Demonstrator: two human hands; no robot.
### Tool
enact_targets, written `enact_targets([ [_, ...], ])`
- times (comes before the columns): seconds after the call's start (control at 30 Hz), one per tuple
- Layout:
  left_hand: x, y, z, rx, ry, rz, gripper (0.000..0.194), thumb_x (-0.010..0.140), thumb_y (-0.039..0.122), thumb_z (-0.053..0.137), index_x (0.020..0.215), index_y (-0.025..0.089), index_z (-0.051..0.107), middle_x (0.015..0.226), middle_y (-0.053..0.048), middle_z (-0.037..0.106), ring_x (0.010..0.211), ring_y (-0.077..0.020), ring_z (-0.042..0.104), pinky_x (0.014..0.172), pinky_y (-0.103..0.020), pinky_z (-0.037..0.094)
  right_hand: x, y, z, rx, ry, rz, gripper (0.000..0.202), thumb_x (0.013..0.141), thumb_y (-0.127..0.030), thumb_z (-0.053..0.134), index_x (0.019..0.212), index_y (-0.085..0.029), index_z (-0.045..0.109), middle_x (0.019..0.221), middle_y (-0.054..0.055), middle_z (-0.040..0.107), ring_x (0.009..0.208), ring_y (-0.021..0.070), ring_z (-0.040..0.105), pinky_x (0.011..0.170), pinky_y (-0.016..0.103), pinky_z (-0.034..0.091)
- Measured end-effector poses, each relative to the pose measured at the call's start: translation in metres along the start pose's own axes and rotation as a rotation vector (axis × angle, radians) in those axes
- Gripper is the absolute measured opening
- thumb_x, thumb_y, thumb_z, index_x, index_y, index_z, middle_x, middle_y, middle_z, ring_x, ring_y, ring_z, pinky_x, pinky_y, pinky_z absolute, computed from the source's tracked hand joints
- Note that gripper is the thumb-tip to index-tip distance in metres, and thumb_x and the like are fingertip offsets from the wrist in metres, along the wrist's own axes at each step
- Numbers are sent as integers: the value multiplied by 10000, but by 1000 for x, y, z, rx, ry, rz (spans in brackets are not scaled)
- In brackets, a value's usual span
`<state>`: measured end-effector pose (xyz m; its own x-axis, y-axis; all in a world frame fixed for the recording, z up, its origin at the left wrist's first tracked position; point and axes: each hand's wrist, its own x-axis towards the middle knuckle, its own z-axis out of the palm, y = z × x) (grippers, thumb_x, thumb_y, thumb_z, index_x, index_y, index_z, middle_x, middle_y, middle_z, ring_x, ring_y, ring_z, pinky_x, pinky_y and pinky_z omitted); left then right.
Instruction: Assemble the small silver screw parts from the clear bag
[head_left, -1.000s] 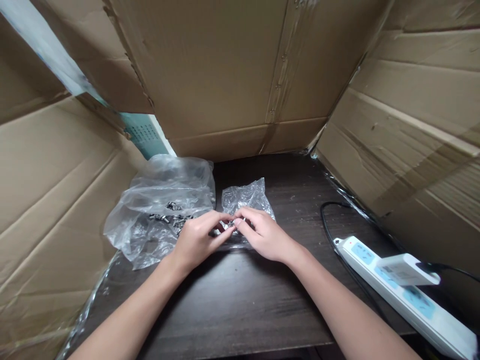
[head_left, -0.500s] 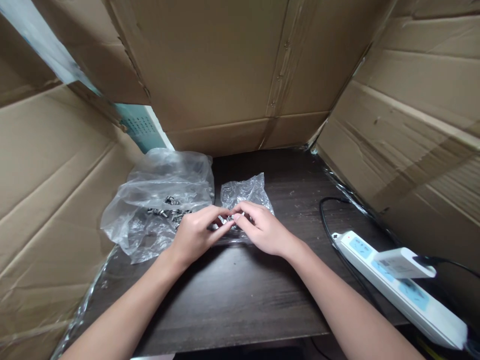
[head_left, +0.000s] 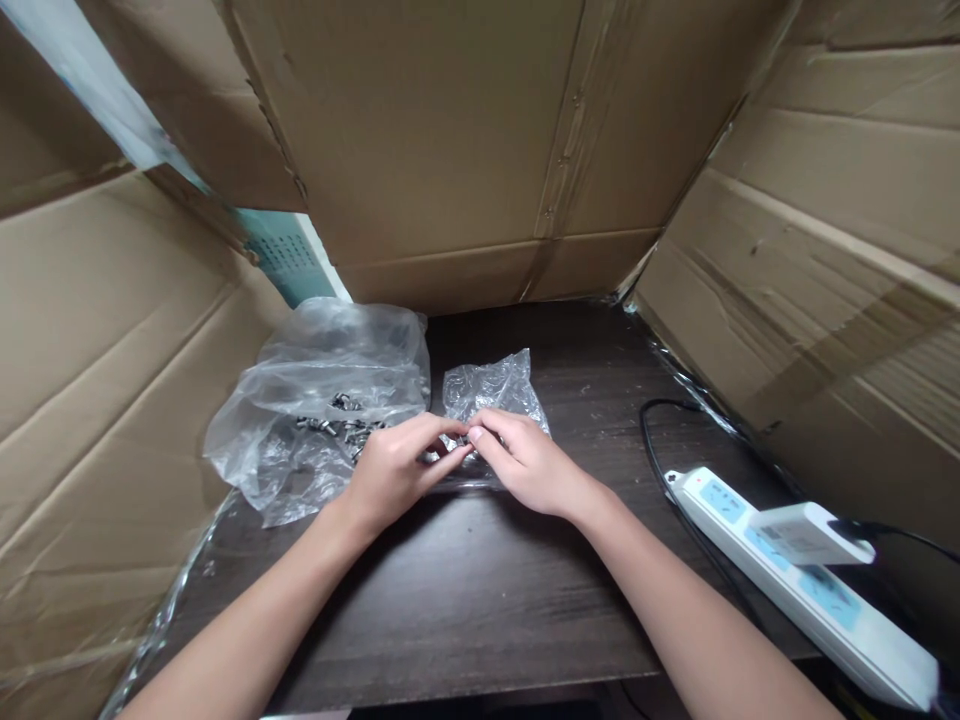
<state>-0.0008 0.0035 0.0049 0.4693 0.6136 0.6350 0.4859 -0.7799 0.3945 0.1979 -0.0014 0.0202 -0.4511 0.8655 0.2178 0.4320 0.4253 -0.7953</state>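
My left hand (head_left: 409,455) and my right hand (head_left: 521,460) meet fingertip to fingertip over the front part of a small clear plastic bag (head_left: 495,385). Both hands are closed in a pinch. Whatever lies between the fingertips is tiny and mostly covered by the fingers, so I cannot make out its kind. Left of my left hand lies a larger clear plastic bag (head_left: 337,345), its mouth spread wide. Several small dark and silvery metal pieces (head_left: 341,425) rest in it, close to my left knuckles.
A white power strip (head_left: 810,590) with a white plug-in adapter (head_left: 810,533) stands on the right, its black cable (head_left: 646,430) curving behind. Cardboard walls (head_left: 465,150) enclose the dark wooden table (head_left: 465,600) at the back and both sides.
My fingertips have shifted very slightly against each other while staying pinched. The whole view has moved a little; the bags lie as before.
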Motion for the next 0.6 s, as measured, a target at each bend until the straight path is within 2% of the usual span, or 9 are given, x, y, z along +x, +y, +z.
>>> enact_targets([
  [0.27, 0, 0, -1, 14, -2, -44, 160, 958, 298, 628, 1013, 160, 689, 841, -30, 741, 647, -111, 687, 628, -199, 562, -2, -2, -2, 4, 14, 47, 141, 986, -257, 488, 929, -197, 602, 872, 12, 620, 737, 137, 531, 662, 269, 388],
  [0.6, 0, -2, 1, -5, -23, -44, 160, 940, 269, 650, 1056, 162, 678, 893, -37, 746, 655, -108, 683, 648, -210, 561, 0, 1, -3, -3, 5, 54, 297, 1018, -276, 419, 735, -197, 460, 740, -13, 541, 707, 136, 491, 670, 280, 356],
])
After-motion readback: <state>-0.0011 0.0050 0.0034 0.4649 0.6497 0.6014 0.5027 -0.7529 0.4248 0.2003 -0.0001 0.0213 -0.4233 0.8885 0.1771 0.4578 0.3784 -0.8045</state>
